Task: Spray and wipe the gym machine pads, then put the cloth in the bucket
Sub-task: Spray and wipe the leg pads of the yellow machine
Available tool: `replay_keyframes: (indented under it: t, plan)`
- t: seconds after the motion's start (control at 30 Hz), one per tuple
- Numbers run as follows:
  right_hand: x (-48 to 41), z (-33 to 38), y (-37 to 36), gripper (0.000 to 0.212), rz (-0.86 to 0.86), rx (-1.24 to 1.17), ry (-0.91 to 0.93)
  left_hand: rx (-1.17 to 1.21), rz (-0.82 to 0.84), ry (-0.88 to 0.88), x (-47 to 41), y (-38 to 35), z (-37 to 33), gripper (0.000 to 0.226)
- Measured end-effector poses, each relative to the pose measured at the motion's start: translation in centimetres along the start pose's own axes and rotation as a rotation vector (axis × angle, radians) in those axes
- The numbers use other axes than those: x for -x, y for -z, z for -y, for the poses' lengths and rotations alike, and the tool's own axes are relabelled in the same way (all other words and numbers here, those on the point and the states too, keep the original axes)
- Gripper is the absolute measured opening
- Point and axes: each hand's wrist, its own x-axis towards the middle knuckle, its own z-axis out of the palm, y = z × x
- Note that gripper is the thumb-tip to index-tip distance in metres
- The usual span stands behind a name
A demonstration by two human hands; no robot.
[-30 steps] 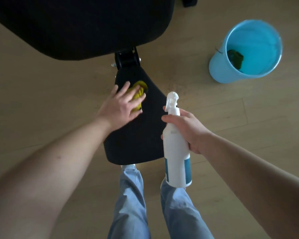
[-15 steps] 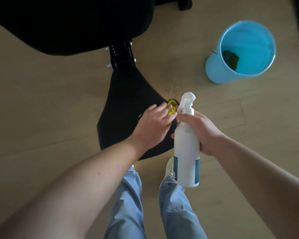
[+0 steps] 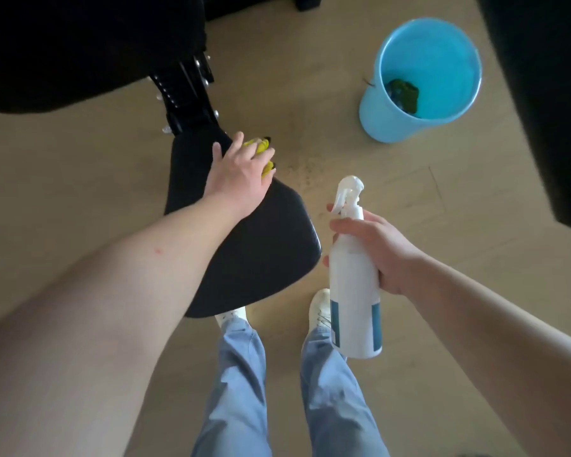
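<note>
Since before, the left hand point(image 3: 241, 174) had slid up the pad point(image 3: 261, 245), away from the bottle point(image 3: 355, 291). Its fingers were curled over the cloth point(image 3: 261, 147), pressing it on the pad's far end. The right hand point(image 3: 376, 249) gripped the bottle beside the pad. The bucket point(image 3: 386, 123) stood well apart on the floor.

My left hand point(image 3: 241, 174) swallows most of the yellow cloth point(image 3: 261, 147), only a fringe peeking out at one o'clock. The black pad point(image 3: 80, 44) at eleven o'clock runs off the top and left edges. A dark bulk point(image 3: 541, 110) at three o'clock is cut by the right edge, and I can't say what it is. There's a murky lump point(image 3: 404, 94) in the bucket point(image 3: 393, 127), unreadable.
</note>
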Motion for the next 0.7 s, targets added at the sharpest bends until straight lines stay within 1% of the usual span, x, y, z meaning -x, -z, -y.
replay_keyframes:
  t: [0.07, 0.1, 0.2, 0.27, 0.33, 0.4, 0.43, 0.5, 0.6, 0.7]
  plan:
    - [0.3, -0.3, -0.1, 0.026, 0.000, -0.019, -0.010, 0.066, -0.115, -0.084, 2.1, -1.1, -1.7, 0.033]
    - [0.4, -0.4, -0.2, 0.025, 0.000, -0.022, -0.018, 0.091, -0.143, -0.141, 3.8, -1.6, -2.8, 0.031]
    - [0.7, -0.2, -0.9, 0.027, 0.017, 0.018, -0.026, 0.128, -0.091, -0.279, 8.5, -2.8, -6.7, 0.040]
    - [1.0, 0.3, -1.3, 0.023, 0.024, 0.072, -0.027, 0.128, -0.061, -0.352, 11.4, -3.6, -9.1, 0.047]
    - [1.3, 0.3, -1.5, 0.022, 0.054, 0.139, -0.046, 0.081, -0.025, -0.368, 13.3, -4.4, -9.7, 0.047]
    - [1.4, 0.0, -1.9, 0.025, 0.071, 0.199, -0.065, -0.002, 0.011, -0.347, 14.8, -4.8, -8.6, 0.052]
    - [1.4, -0.2, -2.2, 0.027, 0.075, 0.219, -0.074, -0.032, 0.031, -0.310, 15.7, -4.9, -7.7, 0.056]
    - [1.2, -0.2, -2.9, 0.027, 0.077, 0.227, -0.087, -0.026, 0.055, -0.160, 18.0, -5.2, -5.9, 0.065]
    - [0.6, -0.3, -4.4, 0.023, 0.095, 0.218, -0.090, 0.062, 0.041, 0.134, 21.5, -5.7, -3.2, 0.074]
    - [0.3, -0.2, -6.2, 0.023, 0.141, 0.209, -0.104, 0.158, 0.051, 0.427, 23.1, -5.5, -0.7, 0.073]
